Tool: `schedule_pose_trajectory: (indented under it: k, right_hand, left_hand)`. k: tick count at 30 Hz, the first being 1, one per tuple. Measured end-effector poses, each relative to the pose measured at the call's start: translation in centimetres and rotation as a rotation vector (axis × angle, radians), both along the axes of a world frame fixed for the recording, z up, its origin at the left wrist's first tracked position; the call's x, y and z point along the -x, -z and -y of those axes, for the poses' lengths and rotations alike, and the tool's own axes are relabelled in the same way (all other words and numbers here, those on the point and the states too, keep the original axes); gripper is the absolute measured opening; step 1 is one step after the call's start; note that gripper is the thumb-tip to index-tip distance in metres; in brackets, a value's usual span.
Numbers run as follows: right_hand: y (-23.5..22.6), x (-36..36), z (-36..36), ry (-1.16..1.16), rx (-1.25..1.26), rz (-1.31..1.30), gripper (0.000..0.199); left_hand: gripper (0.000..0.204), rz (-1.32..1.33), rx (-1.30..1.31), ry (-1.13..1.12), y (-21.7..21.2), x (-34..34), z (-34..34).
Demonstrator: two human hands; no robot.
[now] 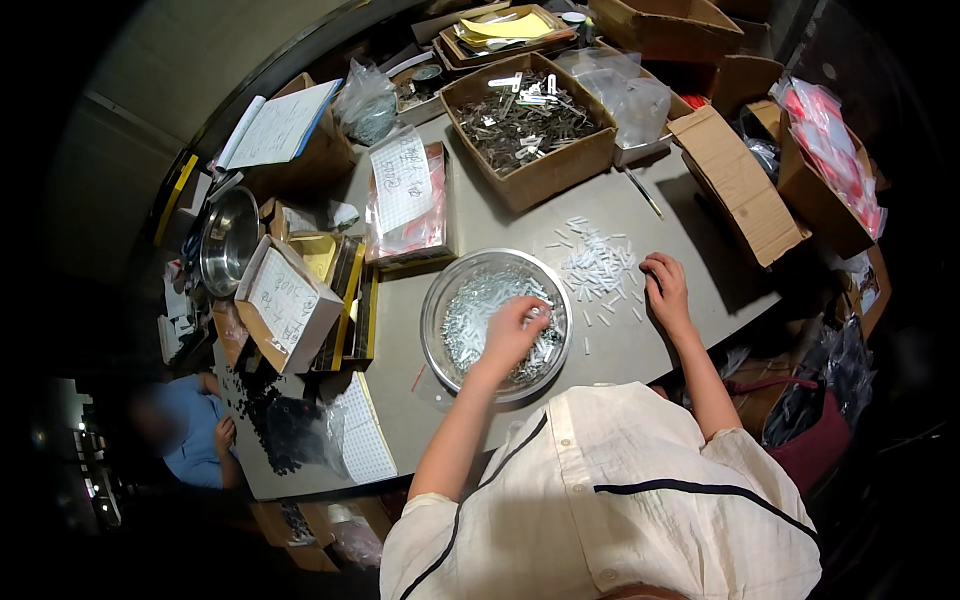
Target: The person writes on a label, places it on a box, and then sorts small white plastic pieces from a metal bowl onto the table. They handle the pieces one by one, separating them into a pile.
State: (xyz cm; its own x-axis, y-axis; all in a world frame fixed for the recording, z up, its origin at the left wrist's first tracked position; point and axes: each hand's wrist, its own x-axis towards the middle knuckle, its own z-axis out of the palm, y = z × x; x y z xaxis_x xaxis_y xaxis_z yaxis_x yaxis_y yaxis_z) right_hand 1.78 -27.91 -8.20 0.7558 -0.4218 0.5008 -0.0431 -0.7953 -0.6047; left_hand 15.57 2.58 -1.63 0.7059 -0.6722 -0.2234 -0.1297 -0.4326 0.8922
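A round metal bowl [428, 340] stands on the table in front of me, filled with small shiny metal-and-clear pieces [468, 312]. My left hand [512, 335] reaches into it from the near side, fingers curled in over the pieces. Whatever is between those fingertips is too small to name. To the right of the bowl lies a loose pile of small white tube-like pieces [595, 268]. My right hand [668, 292] rests at the right edge of that pile, its thumb and fingers loosely bent and apart, with nothing visible in them.
A cardboard box [535, 185] of dark metal parts stands behind the bowl. Left of it are a box with a paper sheet [402, 185] and stacked small boxes [290, 310]. Black pieces [268, 425] lie near another person [195, 430]. A pen [645, 194] and open cartons [740, 185] are at right.
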Motion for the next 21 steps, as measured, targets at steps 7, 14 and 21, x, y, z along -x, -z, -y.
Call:
schedule_pose_trajectory:
  k: [7,14,21]
  right_hand:
    - [0.4,-0.1,0.1,0.01,-0.018,0.033,0.019]
    - [0.1,-0.2,0.3,0.015,-0.021,0.05,0.019]
    - [0.3,0.0,0.6,0.01,-0.062,0.003,0.019]
  left_hand:
    - [0.026,-0.795,0.478,-0.336,-0.4,-2.1,-1.7]
    - [0.017,-0.821,0.535,-0.225,-5.5,-2.7,3.5]
    - [0.036,-0.668,0.235,-0.02,-5.9,-3.7,10.5]
